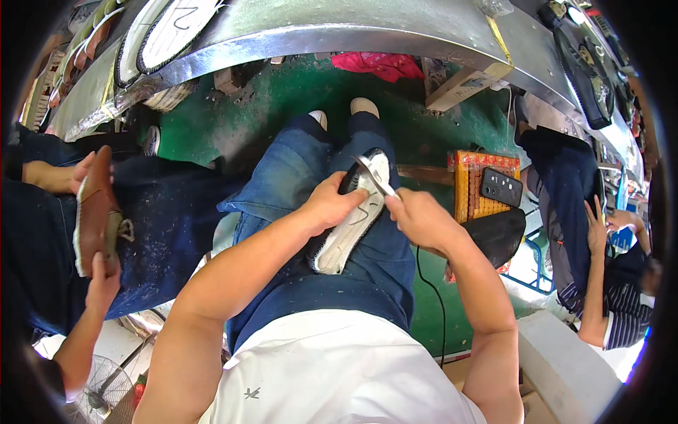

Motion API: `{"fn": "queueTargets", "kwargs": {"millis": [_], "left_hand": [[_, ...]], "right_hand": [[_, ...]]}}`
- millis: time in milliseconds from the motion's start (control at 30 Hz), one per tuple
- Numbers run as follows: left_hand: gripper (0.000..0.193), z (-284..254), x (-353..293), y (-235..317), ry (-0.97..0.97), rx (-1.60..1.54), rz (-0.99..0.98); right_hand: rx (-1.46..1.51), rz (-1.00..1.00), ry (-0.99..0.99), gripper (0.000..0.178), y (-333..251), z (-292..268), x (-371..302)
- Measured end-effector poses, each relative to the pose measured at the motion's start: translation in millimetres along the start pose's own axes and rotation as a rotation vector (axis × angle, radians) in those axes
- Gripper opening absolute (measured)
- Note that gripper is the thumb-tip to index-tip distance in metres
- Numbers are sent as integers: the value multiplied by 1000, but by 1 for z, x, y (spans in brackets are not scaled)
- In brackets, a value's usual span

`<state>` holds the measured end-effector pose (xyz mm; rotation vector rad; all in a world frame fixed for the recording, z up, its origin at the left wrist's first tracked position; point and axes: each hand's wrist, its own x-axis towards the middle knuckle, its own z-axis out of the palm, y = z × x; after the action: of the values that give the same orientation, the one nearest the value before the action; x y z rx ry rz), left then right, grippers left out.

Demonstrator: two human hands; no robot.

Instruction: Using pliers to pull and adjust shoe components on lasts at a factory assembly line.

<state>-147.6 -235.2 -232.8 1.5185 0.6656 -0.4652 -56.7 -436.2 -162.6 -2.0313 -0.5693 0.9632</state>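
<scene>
A shoe [351, 233] lies sole up along my lap, its pale underside marked with a dark curved line and its edge rough and stitched. Dark upper shows along its left side. My left hand [333, 205] grips the shoe's left edge, thumb pressed onto the sole and fingers partly hidden beneath. In my right hand [418, 215] is a tool with a curved metal head [369, 172], close above the toe half of the sole. Whether the head touches the sole I cannot tell. The tool's grip is mostly covered by my fingers.
A metal-topped workbench [318, 39] curves across the front, with white soles [176, 32] at its left. On my right, a phone [501, 186] rests on a beaded seat mat [470, 184]. Neighbours sit on both sides; the left one holds a brown shoe [95, 212]. A black cable [432, 283] hangs down.
</scene>
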Motion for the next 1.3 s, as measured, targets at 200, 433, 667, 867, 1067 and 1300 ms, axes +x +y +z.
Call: {"fn": "queueTargets", "kwargs": {"millis": [200,433,667,867,1067,1300], "left_hand": [[71,-4,-3,13,-72,124,-60],[79,-30,7,32,-336,22,-207],[88,-24,5,35,-323,62,-338],[79,-22,-5,34,-320,-2,-221],[75,-24,7,23,-281,-27,-151],[77,-7,-16,10,-197,233,-67]], "right_hand": [[-287,30,-77,46,22,20,-13],[-24,205,-266,26,6,-1,-67],[-586,-267,-113,53,-2,30,-77],[-888,-174,-142,39,-18,41,-65],[-445,-264,98,26,49,75,-58],[-365,-15,-12,24,46,71,-103]]}}
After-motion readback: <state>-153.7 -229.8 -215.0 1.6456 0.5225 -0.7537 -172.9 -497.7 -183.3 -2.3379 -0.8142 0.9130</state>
